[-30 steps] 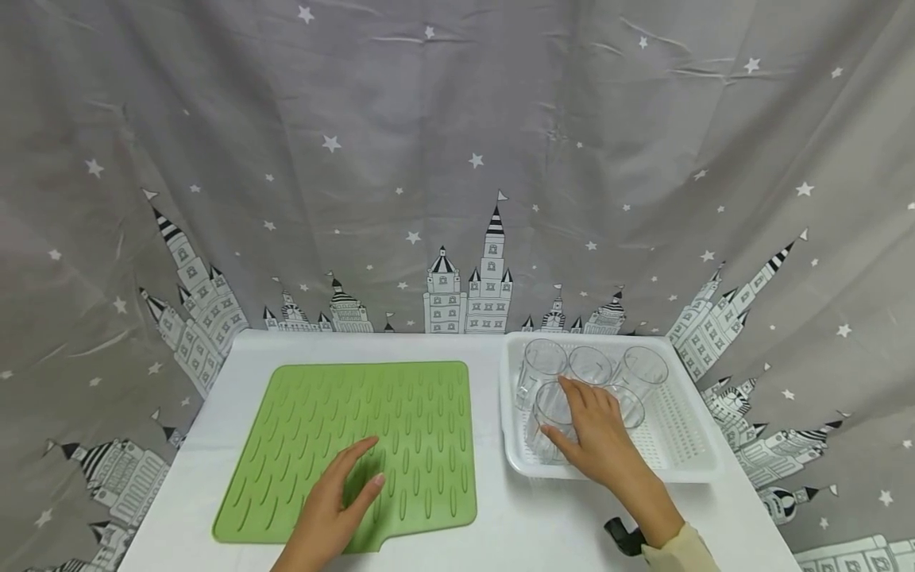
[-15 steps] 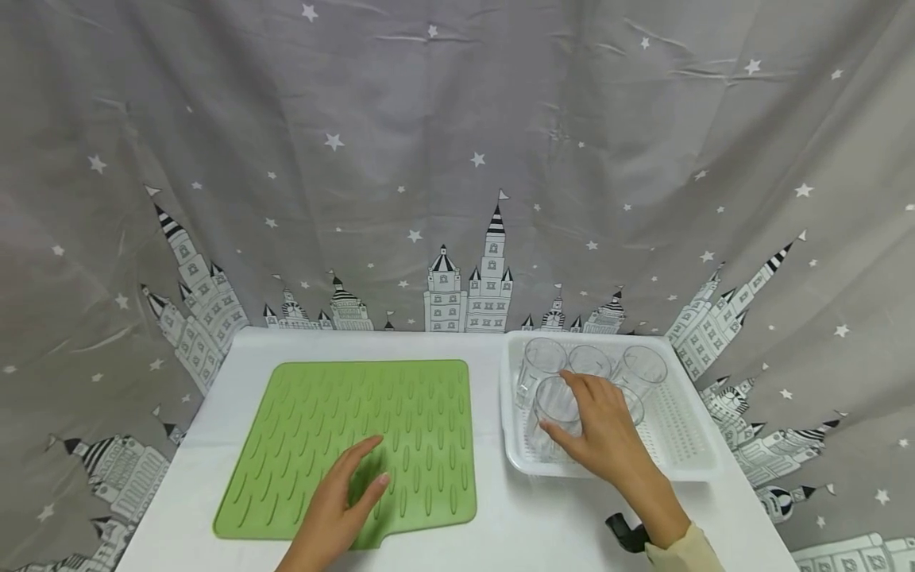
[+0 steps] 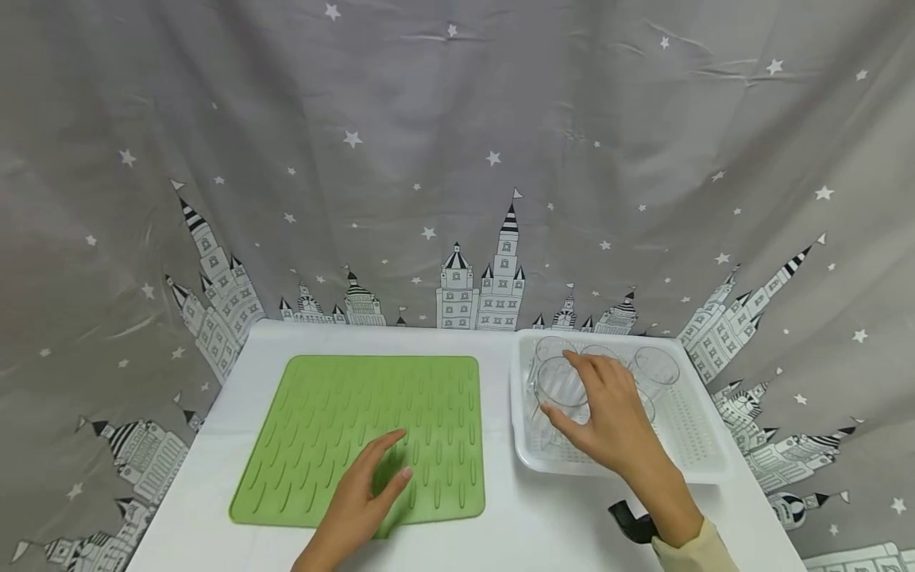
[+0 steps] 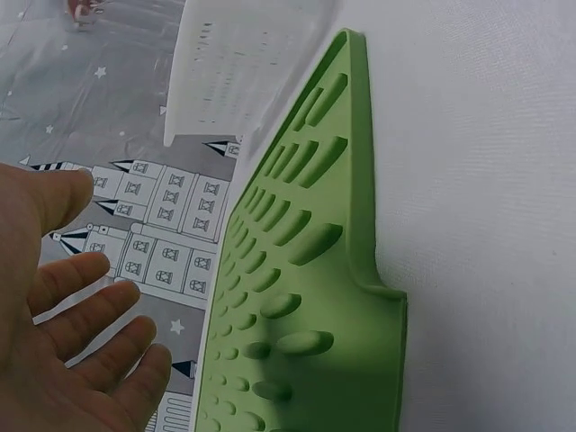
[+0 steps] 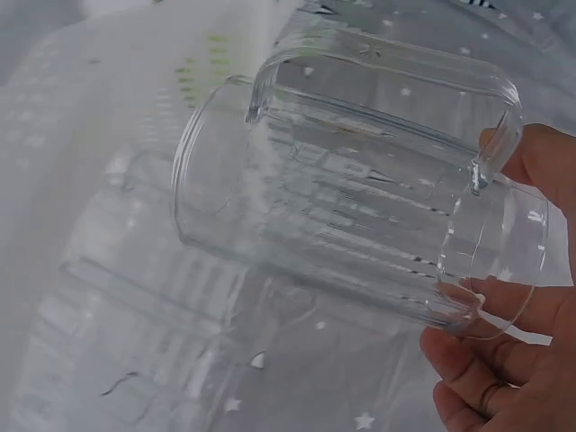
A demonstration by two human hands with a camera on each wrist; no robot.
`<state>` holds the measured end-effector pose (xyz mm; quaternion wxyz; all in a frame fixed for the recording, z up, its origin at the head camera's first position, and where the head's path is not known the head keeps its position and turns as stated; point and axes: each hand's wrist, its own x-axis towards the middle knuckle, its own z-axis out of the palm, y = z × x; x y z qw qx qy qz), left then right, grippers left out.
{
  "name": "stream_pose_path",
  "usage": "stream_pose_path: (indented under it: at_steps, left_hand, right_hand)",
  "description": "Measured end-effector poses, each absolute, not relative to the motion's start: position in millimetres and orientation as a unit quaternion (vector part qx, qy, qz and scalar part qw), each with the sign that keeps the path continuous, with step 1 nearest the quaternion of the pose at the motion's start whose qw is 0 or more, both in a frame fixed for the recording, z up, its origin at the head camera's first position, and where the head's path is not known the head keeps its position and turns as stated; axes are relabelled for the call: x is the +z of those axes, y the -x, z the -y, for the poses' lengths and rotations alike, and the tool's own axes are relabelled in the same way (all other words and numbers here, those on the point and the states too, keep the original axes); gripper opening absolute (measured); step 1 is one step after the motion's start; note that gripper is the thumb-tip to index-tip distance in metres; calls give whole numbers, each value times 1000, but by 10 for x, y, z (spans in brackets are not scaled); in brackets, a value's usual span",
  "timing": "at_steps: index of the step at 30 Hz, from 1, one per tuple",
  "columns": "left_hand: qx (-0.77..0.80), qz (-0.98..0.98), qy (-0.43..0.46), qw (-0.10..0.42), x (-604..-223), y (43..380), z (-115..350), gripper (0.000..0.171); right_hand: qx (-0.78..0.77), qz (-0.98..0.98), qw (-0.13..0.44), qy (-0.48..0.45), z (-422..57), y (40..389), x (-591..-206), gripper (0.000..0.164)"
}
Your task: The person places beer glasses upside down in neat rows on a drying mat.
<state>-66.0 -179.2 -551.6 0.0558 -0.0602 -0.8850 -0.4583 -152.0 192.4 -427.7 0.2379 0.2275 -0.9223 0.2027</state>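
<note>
Moved: glass mug [image 5: 351, 207] and right hand [image 3: 608, 413], both raised a little since the earlier frame; the mug's rim now overlaps the far-left glass in the head view.

Mug: clear, handled, over the near left part of the basket; pinched near one end between the right hand's thumb and fingers.

Left hand [image 3: 360, 496]: fingers loosely spread, thumb apart, above the near right part of the mat.

Mat [image 3: 357, 413]: green, with raised oval ridges and a stepped near edge; left part of the surface.

Basket [image 3: 682, 429]: white, perforated floor, right part of the surface. Contents: far-left glass [image 3: 554, 347]; far-middle glass [image 3: 602, 351], partly hidden; far-right glass [image 3: 656, 367]; one more glass [image 3: 648, 407], mostly behind the right hand.

Surface [image 3: 543, 524]: white covering.

Sleeve [image 3: 695, 552]: pale yellow, right arm; black object [image 3: 631, 523] beside that wrist.

Curtain [image 3: 429, 119]: grey, printed with stars and castles, along the far side.
</note>
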Motion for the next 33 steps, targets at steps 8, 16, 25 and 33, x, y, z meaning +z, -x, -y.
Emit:
stream_pose_path:
  at_steps: [8, 16, 25, 33]
  left_hand:
    - [-463, 882, 64, 60, -5531, 672, 1748, 59]
    - [-476, 874, 77, 59, -5534, 687, 1640, 59]
    - [-481, 869, 96, 60, -5512, 742, 1466, 71]
    - [-517, 853, 76, 16, -5537, 801, 1374, 91]
  right_hand:
    - [212, 912, 251, -246, -1755, 1535, -4181, 77]
    - [229, 903, 238, -276, -1479, 1494, -4164, 82]
    - [231, 894, 222, -312, -1163, 1449, -4225, 82]
    - [237, 893, 184, -336, -918, 1371, -4354, 82]
